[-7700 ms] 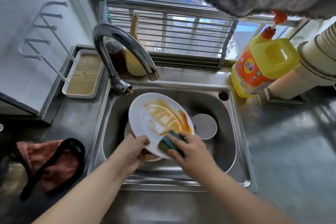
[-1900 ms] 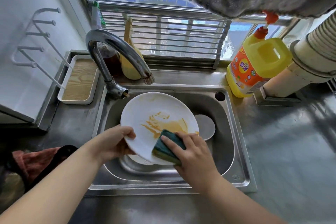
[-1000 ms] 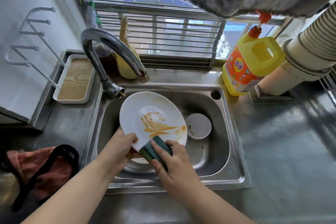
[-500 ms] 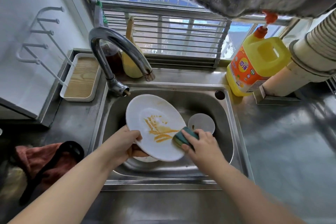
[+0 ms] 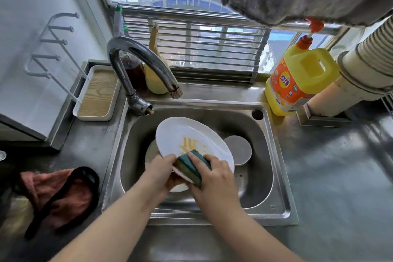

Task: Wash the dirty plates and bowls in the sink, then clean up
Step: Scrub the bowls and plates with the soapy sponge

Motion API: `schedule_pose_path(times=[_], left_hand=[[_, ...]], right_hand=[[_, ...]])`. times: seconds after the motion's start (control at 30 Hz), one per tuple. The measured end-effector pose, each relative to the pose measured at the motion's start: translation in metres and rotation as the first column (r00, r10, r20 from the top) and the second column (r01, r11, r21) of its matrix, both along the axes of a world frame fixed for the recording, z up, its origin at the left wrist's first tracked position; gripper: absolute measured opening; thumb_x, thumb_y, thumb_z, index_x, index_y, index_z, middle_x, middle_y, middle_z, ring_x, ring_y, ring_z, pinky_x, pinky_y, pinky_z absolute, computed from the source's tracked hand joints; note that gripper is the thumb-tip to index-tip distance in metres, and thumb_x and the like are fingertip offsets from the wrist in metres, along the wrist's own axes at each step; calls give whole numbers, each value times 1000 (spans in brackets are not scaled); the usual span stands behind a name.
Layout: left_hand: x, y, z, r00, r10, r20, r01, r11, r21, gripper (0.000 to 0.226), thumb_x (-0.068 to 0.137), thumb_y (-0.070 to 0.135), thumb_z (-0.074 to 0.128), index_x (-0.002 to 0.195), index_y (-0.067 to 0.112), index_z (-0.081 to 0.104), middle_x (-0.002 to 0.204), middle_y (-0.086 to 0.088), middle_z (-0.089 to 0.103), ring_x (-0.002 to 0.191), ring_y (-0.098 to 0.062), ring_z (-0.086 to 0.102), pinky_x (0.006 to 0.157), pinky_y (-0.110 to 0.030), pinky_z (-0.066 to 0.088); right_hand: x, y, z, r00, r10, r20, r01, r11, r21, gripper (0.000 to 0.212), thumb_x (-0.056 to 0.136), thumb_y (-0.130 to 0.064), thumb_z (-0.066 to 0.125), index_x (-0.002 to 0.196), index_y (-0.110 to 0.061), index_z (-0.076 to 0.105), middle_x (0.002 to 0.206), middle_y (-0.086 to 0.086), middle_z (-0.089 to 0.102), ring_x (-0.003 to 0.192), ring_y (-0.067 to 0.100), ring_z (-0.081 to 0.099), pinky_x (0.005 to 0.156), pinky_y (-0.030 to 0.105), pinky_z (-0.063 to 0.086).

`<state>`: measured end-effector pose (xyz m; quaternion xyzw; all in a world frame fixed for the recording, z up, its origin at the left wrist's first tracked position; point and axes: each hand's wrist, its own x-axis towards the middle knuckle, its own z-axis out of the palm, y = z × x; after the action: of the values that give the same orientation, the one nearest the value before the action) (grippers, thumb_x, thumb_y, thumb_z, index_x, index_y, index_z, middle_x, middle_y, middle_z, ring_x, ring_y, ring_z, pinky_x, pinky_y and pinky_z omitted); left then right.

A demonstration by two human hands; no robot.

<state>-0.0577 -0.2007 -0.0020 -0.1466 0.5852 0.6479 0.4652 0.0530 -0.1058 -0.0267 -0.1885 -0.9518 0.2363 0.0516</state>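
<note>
White plate [image 5: 191, 134] w/ orange smears; left hand [image 5: 161, 170] grips rim, right hand [image 5: 214, 176] grips sponge [image 5: 189, 166].

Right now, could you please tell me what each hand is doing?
Left hand: holding the plate by its near edge.
Right hand: holding the sponge on it.

Both bare forearms reach forward from the bottom edge and converge toward the middle. The left hand [image 5: 162, 171] comes in from the lower left, wrist nearly straight, its fingers [image 5: 170, 158] curled round the near rim of the plate [image 5: 180, 132] and gripping it (the thumb cannot be made out). The right hand [image 5: 214, 176] lies palm down, knuckles up, holding the sponge [image 5: 189, 166] against the plate's near edge, just beside the left hand.
</note>
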Motion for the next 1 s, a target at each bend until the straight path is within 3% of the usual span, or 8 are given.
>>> schedule_pose_path(times=[0.07,0.13,0.27,0.4,0.57,0.77,0.9,1.0], left_hand=[[5,-5,-2,999,5,-47,-4,999,32,41,89,-8,32,99,12,66,94,-17,73,82,-32,70,77,-51,55],[2,-13,-2,996,-11,-87,15,999,44,46,88,-11,31,109,15,61,99,-16,72,85,-33,70,62,-48,58],[5,-13,0,993,-35,-110,38,999,22,47,89,-12,32,105,24,58,98,-8,71,90,-30,65,54,-39,57],[6,-12,0,988,-79,-131,82,996,17,47,87,-14,30,104,16,62,90,-11,74,75,-28,70,54,-39,57],[6,-17,4,986,-89,-139,88,996,-13,42,88,-14,33,96,19,58,93,-8,71,87,-29,65,59,-42,59],[17,-14,1,991,-118,-60,122,990,66,50,87,-17,32,104,20,61,89,-10,74,75,-26,71,53,-38,58],[20,-16,-2,988,-135,-75,138,990,36,53,86,-15,36,112,28,52,105,-9,69,92,-32,67,64,-45,58],[16,-15,0,987,-128,-102,132,990,40,49,88,-14,37,113,24,55,103,-12,71,90,-31,69,64,-45,59]], right_hand=[[8,0,-1,997,52,53,-47,994,-102,70,82,-77,35,140,-39,44,132,4,47,116,24,43,102,38,40],[19,24,-12,990,127,58,-126,992,-18,63,90,-72,20,142,-41,40,131,5,48,115,20,41,101,32,38],[22,53,-26,946,-71,317,70,997,14,66,88,-63,19,149,-40,23,146,7,29,128,25,28,110,34,23],[21,-4,-14,980,107,166,-53,951,-305,64,87,-65,20,148,-44,21,145,-1,22,133,17,19,114,26,14],[9,62,-31,902,-80,425,105,994,-36,56,98,-52,31,151,-40,14,152,7,18,134,27,20,112,32,15],[1,15,-12,970,174,172,-129,961,-245,57,97,-48,35,150,-40,17,149,5,17,134,24,19,113,28,13],[-19,62,-32,916,-143,375,213,965,-152,56,100,-43,34,152,-35,14,148,9,21,129,29,23,113,36,21],[-16,26,-11,975,7,221,65,946,-316,65,92,-51,33,152,-33,17,147,8,19,134,26,20,116,32,17]])
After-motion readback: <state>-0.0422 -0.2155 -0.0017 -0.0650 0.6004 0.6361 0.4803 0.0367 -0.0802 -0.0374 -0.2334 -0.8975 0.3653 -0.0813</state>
